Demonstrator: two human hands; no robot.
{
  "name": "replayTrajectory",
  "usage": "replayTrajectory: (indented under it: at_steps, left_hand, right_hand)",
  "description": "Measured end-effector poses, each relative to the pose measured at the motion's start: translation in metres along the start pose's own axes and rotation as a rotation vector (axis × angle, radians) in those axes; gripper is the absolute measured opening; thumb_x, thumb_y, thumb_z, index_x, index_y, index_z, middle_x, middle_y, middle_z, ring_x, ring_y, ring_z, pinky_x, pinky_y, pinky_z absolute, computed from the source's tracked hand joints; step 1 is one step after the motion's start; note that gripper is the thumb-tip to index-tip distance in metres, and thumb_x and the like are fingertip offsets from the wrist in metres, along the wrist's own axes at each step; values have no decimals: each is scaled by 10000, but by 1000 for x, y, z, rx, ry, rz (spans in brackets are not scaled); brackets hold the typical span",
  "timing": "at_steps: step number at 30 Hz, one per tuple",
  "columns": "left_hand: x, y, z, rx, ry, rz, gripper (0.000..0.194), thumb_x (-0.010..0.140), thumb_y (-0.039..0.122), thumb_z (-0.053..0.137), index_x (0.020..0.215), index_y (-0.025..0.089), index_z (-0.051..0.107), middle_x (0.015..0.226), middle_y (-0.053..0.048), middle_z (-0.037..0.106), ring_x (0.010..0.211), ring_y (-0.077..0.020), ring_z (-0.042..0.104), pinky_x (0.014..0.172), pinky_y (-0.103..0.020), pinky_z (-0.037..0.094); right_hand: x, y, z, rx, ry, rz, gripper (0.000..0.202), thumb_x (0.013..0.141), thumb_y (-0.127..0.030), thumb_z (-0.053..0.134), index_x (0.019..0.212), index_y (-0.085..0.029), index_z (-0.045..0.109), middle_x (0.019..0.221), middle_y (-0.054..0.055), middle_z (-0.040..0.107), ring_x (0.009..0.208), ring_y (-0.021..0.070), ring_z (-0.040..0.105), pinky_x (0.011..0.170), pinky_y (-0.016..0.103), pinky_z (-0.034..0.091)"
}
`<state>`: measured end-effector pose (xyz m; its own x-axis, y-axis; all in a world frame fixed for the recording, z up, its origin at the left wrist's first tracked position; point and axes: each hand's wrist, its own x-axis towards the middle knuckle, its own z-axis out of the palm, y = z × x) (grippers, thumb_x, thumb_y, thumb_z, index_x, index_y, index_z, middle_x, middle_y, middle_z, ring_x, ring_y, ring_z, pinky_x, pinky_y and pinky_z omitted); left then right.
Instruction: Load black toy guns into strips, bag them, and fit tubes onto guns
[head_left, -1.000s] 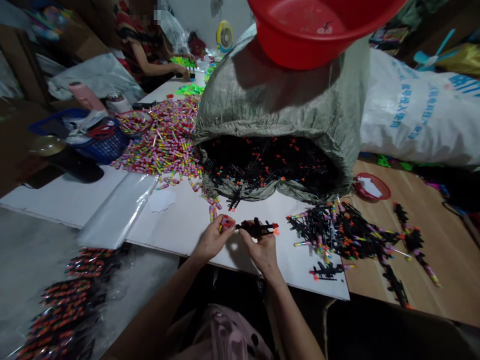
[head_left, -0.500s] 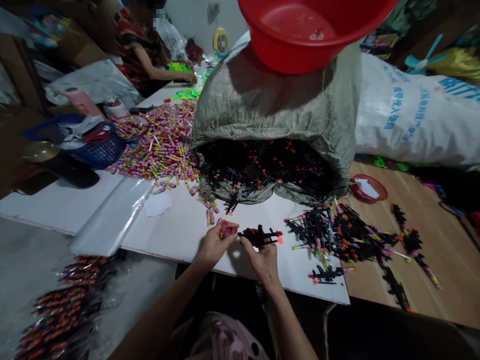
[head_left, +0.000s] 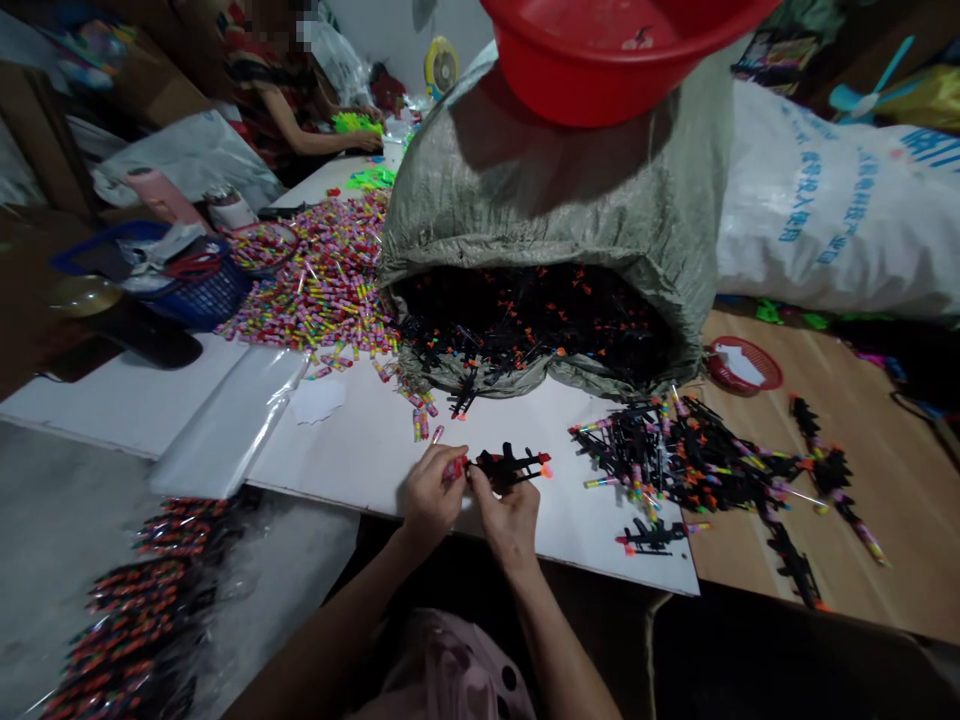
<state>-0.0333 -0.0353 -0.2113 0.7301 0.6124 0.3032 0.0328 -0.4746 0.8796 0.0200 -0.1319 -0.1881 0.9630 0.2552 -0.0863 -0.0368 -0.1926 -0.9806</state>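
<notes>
Head view: the left hand (head_left: 429,492) pinches a small pink tube (head_left: 452,467) and the right hand (head_left: 511,510) pinches a black toy gun (head_left: 511,465), both over the white board (head_left: 360,440). Behind them the open grey sack (head_left: 540,210) is full of black guns, and a red basin (head_left: 622,50) sits on top of it.

Red basin (head_left: 622,60) cut off by the top edge, small pink piece (head_left: 452,468) mostly hidden in left hand (head_left: 429,492) (kind unclear), co-worker's face blurred, sack (head_left: 540,200) depths dark.

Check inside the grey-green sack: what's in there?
The grey-green sack lies open toward the wearer; its mouth shows a tangle of black toy pieces with orange tips, some spilling onto the white board. Deeper contents are covered by the fabric.
</notes>
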Motion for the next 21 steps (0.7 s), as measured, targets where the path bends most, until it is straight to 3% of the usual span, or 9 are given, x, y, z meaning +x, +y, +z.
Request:
replayTrajectory:
  at_steps: [5,8,11,14,16,18,21]
  left_hand:
    - [-16,-11,11,207,62,270,290,816,100,468,1021,173,659,873,-81,684,822,-182,637,736,-282,518]
    - [-19,-13,19,214,12,257,324,807,80,454,1047,166,654,890,-88,690,834,-182,641,747,-289,523]
    - [-7,-11,18,77,-110,47,272,789,152,530,1019,193,669,899,-71,692,838,-180,645,755,-288,523]
    - [18,-11,6,-113,-127,-376,215,745,277,627,933,180,663,691,-16,646,628,-148,610,590,-255,497]
    - [30,-12,-4,-234,-99,-621,250,710,327,657,895,160,634,561,33,567,479,-107,521,469,-217,418]
    - [34,-11,-10,-345,-118,-729,328,653,344,697,902,150,609,539,51,545,436,-85,472,426,-196,357]
    - [26,-10,-9,-484,-216,-728,409,609,390,726,911,145,600,594,23,593,466,-85,492,438,-196,349]
  right_hand:
    - [1,7,6,82,10,98,310,625,-462,657,669,-158,695,561,31,669,514,162,582,496,270,475]
    - [6,9,1,144,23,126,289,595,-437,697,677,-161,689,543,13,651,509,156,574,496,274,479]
    - [27,11,-27,209,21,139,274,580,-416,740,665,-168,659,529,-1,636,493,146,571,498,274,485]
    - [61,14,-68,289,233,21,308,643,-476,696,684,-183,609,540,-31,596,481,107,532,490,246,469]
    - [83,18,-80,313,312,-101,302,647,-443,709,779,-187,620,633,-26,618,546,106,554,544,251,493]
    - [101,21,-65,179,177,-223,277,661,-349,716,876,-191,641,758,2,651,628,122,582,617,280,517]
    - [120,18,-8,-303,-192,-477,233,777,-191,588,1002,-195,652,1055,77,647,875,180,610,782,334,512]
